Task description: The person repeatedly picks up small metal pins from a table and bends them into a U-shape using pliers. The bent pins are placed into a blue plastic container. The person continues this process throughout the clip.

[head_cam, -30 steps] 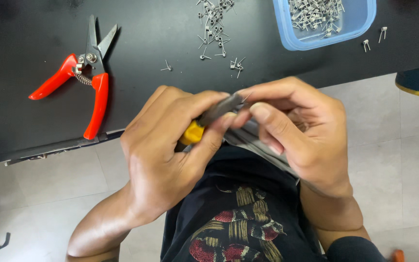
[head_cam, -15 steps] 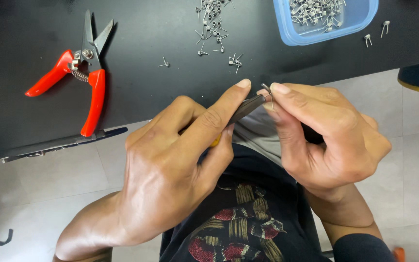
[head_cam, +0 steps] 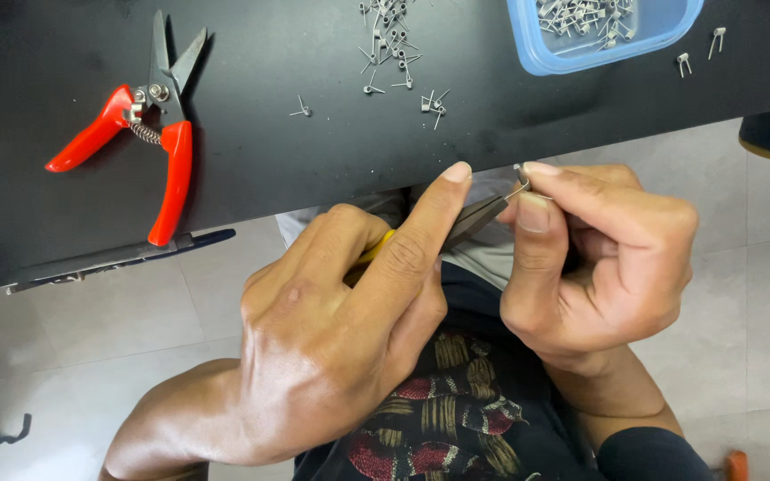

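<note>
My left hand (head_cam: 331,330) grips a pair of yellow-handled pliers (head_cam: 470,220), forefinger stretched along the top, the dark jaws pointing right. My right hand (head_cam: 594,258) pinches a small bent piece of wire (head_cam: 520,185) between thumb and forefinger, right at the tip of the jaws. Both hands hover over my lap, just below the front edge of the black table (head_cam: 314,169). Whether the jaws bite the wire I cannot tell.
Red-handled cutters (head_cam: 149,134) lie open on the table at the left. Several small wire pieces (head_cam: 394,53) are scattered in the middle. A blue tray (head_cam: 599,36) holding more wire pieces stands at the back right, with two loose ones (head_cam: 697,53) beside it.
My hands have drawn apart and risen toward the table edge. The pliers' tip and the wire piece now show between my fingers.
</note>
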